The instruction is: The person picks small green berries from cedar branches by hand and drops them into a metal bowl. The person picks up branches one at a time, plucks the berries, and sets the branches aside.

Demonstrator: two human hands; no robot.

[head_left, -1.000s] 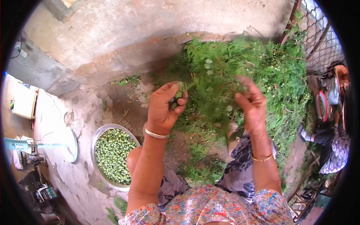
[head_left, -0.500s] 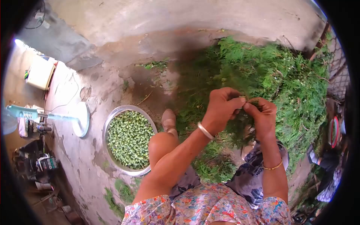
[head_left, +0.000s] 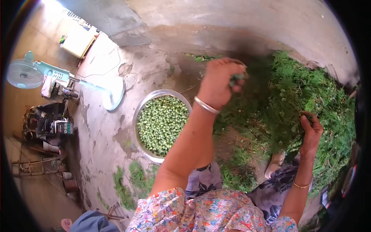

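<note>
Green fruits (head_left: 236, 79) sit clutched in the person's curled left hand (head_left: 224, 79). At its four o'clock, the right hand (head_left: 312, 129) pinches a blurred sprig (head_left: 289, 123); at eight, a metal basin (head_left: 156, 159) holds more.

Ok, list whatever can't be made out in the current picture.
All in the head view:
How many green pieces the left hand holds: curled fingers cover them.
Whether the right hand grips a stem: blurred, dark greenery.
The bottom of the metal basin: hidden under small green pods.
The label on the boxy device: too small.
The rest of the blue cloth: cut off below.
</note>
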